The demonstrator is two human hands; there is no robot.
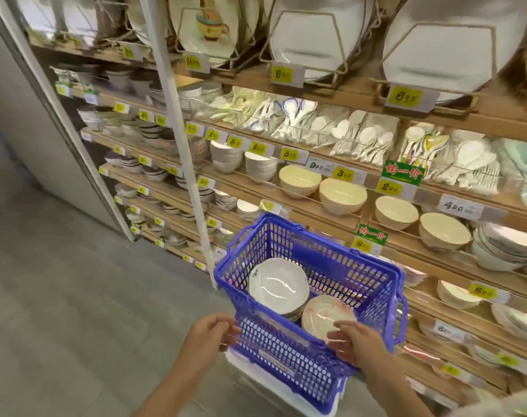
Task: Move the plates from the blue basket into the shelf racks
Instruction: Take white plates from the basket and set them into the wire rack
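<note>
Both hands hold the near end of the blue basket (361, 275) at the lower centre of the frame, likely steadying it before the shelves. The left hand (215, 332) curls its fingers round the near-left corner, and the right hand (357, 341) grips the near rim. Inside lie a stack of glossy white plates (278, 285) with dark edges and, nearer, a pinkish plate (324, 316). Wire shelf racks (331, 81) stand upper right, already holding large plates.
</note>
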